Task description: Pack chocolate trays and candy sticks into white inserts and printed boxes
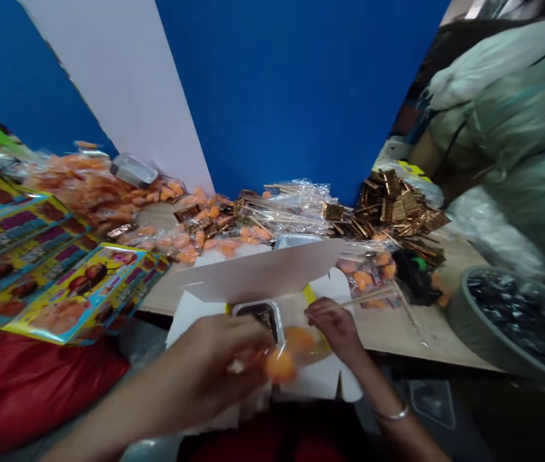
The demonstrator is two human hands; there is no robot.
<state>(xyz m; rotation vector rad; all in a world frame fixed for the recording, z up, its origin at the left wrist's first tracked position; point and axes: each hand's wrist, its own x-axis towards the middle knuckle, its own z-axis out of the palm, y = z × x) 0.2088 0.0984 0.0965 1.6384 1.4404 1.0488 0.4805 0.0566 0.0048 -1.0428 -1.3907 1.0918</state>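
In front of me stands an open white cardboard box (272,269), flaps spread out. Inside it, on the left, is a clear plastic tray (278,321) with dark contents, partly covered by my hand. My left hand (219,366), blurred by motion, is closed on a small clear bag of orange pieces (282,366) above the box's near side. My right hand (337,324) is at the box's right side, fingers pinched together near a yellow-edged flap. Thin wooden sticks (373,295) extend rightward beside those fingers; whether they are held is unclear.
Printed boxes (84,289) are stacked at left. Behind lie bagged orange pieces (89,186), wrapped sticks (291,205) and gold-brown packets (397,205). A grey tub (469,314) of dark shiny items stands right, near white sacks (517,96). A blue panel (291,96) rises behind the table.
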